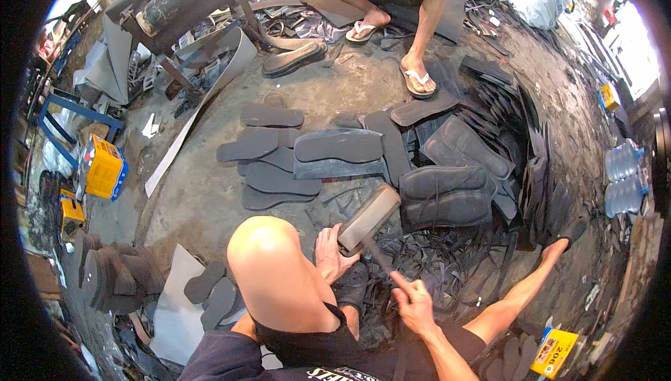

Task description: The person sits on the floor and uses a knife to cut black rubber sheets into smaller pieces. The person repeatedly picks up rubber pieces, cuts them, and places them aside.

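My right hand (415,304) is closed round the thin handle of a mallet (370,217). Its long, pale, block-shaped head is tilted up to the right in front of my bent left knee. Close against the near end of that head is my left hand (330,254), its fingers curled and partly covered. What they hold, if anything, is hidden behind the mallet head. Below my left hand shows a dark shoe (351,284) on my foot. Dark cut scraps (447,262) lie thick on the ground between my legs.
Ahead lie several dark sole pieces (279,178), one sole (339,145) on a grey sheet. At right are a pair of ribbed soles (446,196) and a stack of dark sheets (535,150). A seated person's sandalled foot (418,82) is beyond. Yellow boxes (103,166) stand left.
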A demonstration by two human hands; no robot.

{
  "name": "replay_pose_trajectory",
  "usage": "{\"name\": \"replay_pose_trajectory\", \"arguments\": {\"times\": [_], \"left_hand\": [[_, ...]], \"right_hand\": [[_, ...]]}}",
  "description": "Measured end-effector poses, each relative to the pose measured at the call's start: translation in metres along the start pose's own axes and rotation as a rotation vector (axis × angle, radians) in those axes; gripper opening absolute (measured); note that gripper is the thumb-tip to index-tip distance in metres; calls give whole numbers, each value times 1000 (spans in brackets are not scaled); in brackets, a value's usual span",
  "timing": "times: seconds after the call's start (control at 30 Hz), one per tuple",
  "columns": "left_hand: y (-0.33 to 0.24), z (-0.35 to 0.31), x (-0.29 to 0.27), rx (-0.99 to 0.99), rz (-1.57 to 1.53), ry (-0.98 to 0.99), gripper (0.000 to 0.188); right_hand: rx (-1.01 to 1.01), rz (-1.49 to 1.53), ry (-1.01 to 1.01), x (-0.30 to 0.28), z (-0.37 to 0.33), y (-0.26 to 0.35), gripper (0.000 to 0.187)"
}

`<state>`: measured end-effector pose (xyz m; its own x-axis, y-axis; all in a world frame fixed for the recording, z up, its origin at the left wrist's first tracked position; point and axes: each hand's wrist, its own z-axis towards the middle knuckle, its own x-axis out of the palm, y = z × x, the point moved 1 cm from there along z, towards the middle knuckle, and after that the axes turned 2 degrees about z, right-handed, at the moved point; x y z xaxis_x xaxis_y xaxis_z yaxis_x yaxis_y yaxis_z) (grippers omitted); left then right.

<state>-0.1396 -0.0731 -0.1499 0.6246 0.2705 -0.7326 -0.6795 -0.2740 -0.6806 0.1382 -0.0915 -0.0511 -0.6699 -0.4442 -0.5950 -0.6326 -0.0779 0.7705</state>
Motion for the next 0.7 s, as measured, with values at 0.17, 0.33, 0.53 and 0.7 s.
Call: {"name": "replay_pose_trajectory", "arguments": {"times": [0.17,0.33,0.53,0.7], "left_hand": [[-15,15,-40,98,17,-137,94],[-40,163,-83,158,-79,-251,96],[18,406,-57,70,62,-304,107],[60,456,-12,-161,-57,-207,116]], "right_hand": [[178,-53,-432,-87,-14,-12,47],[347,9,-538,-86,-27,-46,49],[350,36,-426,-54,-23,-7,48],[391,-38,-383,-44,-46,-6,54]]}}
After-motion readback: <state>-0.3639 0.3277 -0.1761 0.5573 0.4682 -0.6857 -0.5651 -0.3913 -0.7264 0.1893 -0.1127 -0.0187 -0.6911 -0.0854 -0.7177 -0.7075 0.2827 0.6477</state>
